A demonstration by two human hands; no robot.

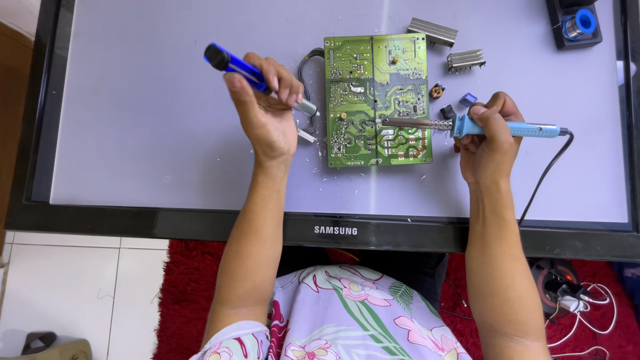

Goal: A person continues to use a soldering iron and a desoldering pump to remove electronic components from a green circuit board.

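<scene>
1 head camera looks steeply down, from close above, onto the flat television screen.

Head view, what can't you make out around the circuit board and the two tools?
- Iron tip's contact spot on the board: too small.
- Pump middle: wrapped by left hand.
- Iron grip: covered by right hand.
- Solder spool: holder cut by top edge.
- Board parts: too small.

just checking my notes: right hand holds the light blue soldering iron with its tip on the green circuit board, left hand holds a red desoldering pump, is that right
Not quite: the desoldering pump in the left hand is dark blue, not red, as the head view shows. The rest stands: the right hand holds the light blue soldering iron with its tip on the green circuit board.
</scene>
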